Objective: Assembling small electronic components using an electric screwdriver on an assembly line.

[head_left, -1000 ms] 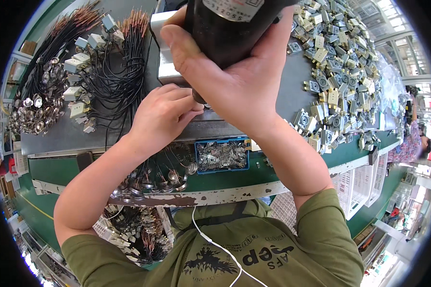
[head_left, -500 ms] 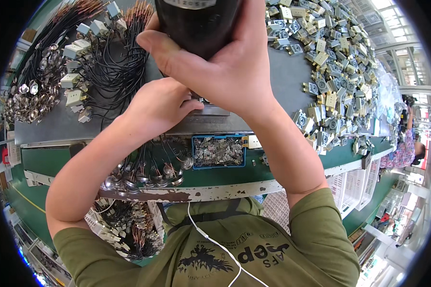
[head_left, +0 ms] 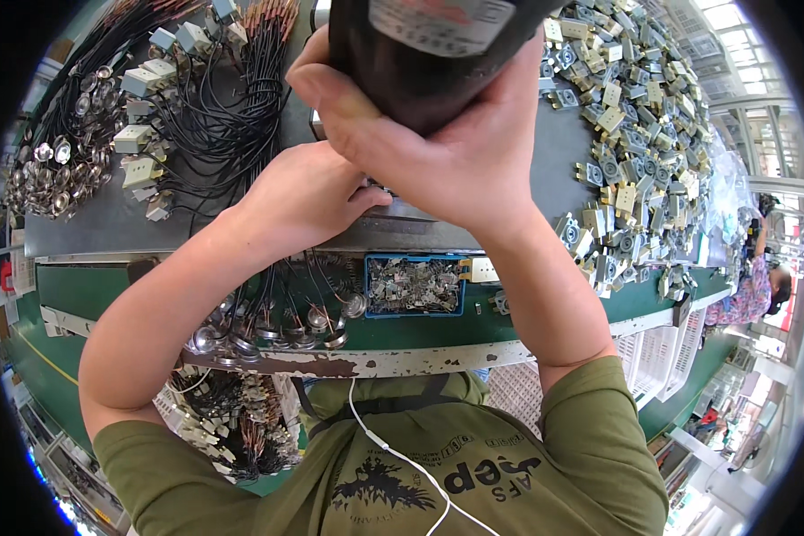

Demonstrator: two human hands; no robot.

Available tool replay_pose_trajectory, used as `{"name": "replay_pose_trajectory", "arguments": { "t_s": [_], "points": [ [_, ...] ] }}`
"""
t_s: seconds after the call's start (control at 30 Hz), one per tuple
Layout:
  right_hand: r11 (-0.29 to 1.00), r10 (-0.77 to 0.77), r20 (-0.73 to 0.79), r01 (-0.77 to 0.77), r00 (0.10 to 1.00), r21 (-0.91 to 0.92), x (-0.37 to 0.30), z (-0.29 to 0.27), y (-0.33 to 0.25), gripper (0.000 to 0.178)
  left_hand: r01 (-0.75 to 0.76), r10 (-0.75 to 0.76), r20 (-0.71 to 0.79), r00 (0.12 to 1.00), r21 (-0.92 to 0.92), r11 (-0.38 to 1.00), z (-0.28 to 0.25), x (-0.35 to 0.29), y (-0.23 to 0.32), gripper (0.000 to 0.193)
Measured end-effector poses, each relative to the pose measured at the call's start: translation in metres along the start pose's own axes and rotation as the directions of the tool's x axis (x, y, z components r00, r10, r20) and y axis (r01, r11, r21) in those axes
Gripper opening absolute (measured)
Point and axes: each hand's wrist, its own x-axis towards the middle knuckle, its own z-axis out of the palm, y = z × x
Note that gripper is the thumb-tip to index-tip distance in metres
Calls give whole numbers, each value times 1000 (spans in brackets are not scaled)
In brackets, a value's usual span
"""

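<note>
On the far left, shiny round silver metal cups lie in a heap; beside them, cream and grey box-shaped parts sit on thin black wires, and a tied bunch of black wires with copper-coloured tips lies next to them, maybe bundled so they don't get mixed up; the left hand is bent low over the grey metal table top, its fingers curled in, perhaps to keep something small steady, but I cannot tell what they pinch; above it, the right hand is wrapped around a fat, round, black tool, thumb on its left side, likely because it is big and needs a firm grip; the tool's lower end is hidden behind the hands; a blue plastic tray of tiny silver metal bits sits near the body, probably for easy reach; on the right is a big pile of loose grey and cream blocks; the tool has a pale printed label; the green shirt has dark letters and a dark picture.
</note>
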Motion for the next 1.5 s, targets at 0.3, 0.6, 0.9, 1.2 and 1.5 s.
{"name": "replay_pose_trajectory", "arguments": {
  "t_s": [0.3, 0.6, 0.9, 1.2, 1.5],
  "points": [
    [817, 575, -133, -557, 807, 150, 28, -32, -45, 42, -236, 239, 10, 971, 219, 947, -6, -4, 18, 33],
    [913, 366, -395, -406, 842, -20, 6, -47, 0, 31, -354, 322, 165, 932, 226, 908, -22, -5, 31, 32],
    [941, 27, -368, -148, 929, -304, -12, -56, -27, 83, -189, 11, -373, 928, -442, 877, -70, -26, 23, 39],
    [912, 398, 115, -378, 910, -161, -51, 20, -49, 69, -222, -59, -449, 892, -548, 806, -70, -45, 15, 51],
    [828, 558, 253, -552, 790, -102, -64, -1, -69, 66, 286, -13, -650, 760, 316, 905, -164, -25, -59, 31]
  ]
}}
